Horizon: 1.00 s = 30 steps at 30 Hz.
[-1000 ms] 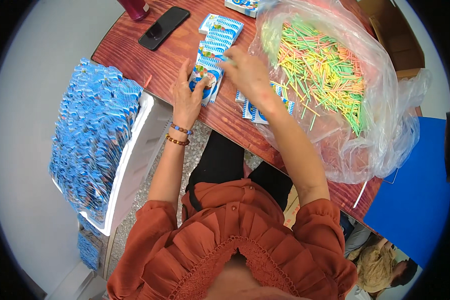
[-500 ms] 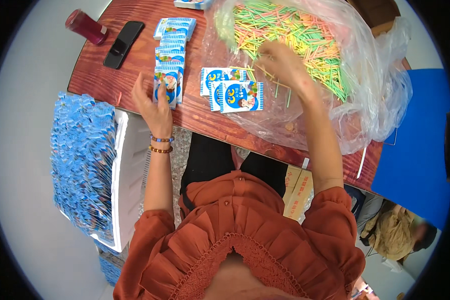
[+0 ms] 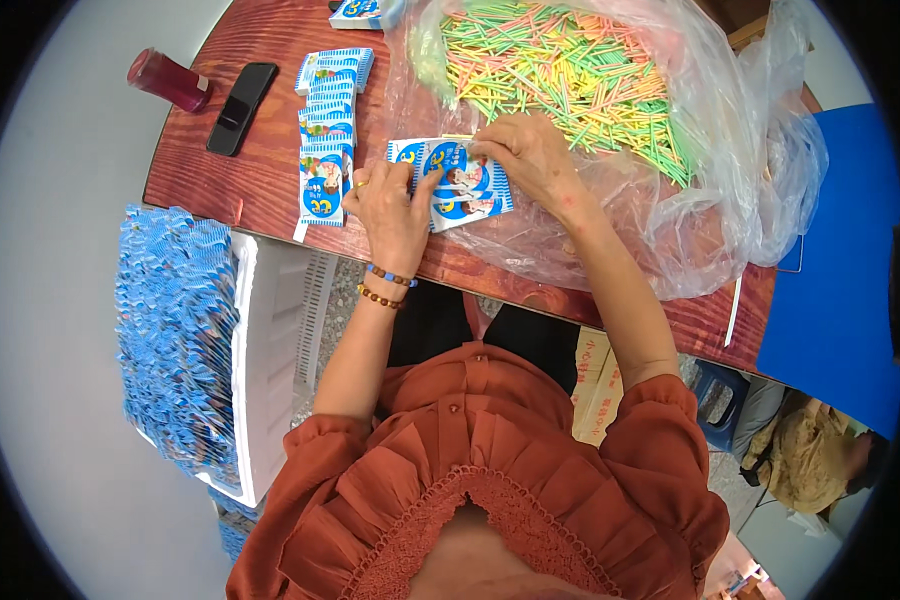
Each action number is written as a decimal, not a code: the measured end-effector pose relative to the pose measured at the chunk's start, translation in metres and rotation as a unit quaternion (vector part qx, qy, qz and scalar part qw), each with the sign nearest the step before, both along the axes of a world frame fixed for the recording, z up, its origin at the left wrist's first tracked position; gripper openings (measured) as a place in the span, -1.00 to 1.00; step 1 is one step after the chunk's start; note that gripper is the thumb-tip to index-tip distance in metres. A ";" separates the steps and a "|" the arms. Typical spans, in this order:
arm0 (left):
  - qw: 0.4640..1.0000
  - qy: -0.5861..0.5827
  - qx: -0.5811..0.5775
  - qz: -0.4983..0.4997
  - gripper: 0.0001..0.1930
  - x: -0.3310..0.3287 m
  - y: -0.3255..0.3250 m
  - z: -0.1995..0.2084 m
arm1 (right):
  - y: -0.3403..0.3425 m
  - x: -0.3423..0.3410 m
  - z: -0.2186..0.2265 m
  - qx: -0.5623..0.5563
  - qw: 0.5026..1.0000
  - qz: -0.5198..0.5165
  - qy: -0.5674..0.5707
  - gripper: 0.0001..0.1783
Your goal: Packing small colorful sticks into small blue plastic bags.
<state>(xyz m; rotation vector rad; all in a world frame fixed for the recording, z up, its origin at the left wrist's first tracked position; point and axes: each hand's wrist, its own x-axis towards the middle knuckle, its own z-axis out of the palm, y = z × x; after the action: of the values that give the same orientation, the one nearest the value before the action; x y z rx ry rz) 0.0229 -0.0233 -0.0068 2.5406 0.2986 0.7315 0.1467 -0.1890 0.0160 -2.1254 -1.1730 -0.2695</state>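
Several blue-and-white printed packets (image 3: 462, 207) lie overlapping near the table's front edge. Over their left side is my left hand (image 3: 388, 208), its thumb and fingers closed on the left part of an upper packet (image 3: 452, 162). My right hand (image 3: 528, 155) pinches at the same packet's upper right corner; its fingertips partly hide what is between them. Just beyond, a heap of thin pastel sticks (image 3: 560, 70), green, yellow and pink, lies in a large clear plastic bag (image 3: 630, 215). A yellow stick end shows beside the packets.
Left of my hands runs a row of overlapped packets (image 3: 322, 185). Farther left are a black phone (image 3: 241, 108) and a red-purple bottle (image 3: 170, 80). A white foam box (image 3: 260, 350) packed with blue packets stands by the table (image 3: 260, 190). A blue panel (image 3: 830, 290) is at right.
My left hand has moved right, from the row to the packet pile. My right hand has come back from the sticks toward the packets. An upper packet has shifted between my hands.
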 end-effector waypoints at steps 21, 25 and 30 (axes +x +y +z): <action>0.739 -0.112 -0.657 -0.099 -0.90 0.009 -0.015 0.033 | 0.002 -0.037 0.028 0.282 0.818 0.017 0.501 -0.89; 0.723 -0.114 -0.675 -0.091 -0.87 0.009 -0.016 0.032 | 0.000 -0.041 0.023 0.289 0.830 0.005 0.477 -0.89; 0.721 -0.136 -0.678 -0.052 -0.86 0.005 -0.022 0.024 | 0.002 -0.044 0.022 0.275 0.848 -0.017 0.453 -0.88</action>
<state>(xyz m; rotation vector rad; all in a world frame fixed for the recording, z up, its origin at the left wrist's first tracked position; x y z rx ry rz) 0.0282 -0.0453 0.0172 1.0114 0.3807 0.4931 0.1026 -0.1870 0.0379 -1.4464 -0.4083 0.3377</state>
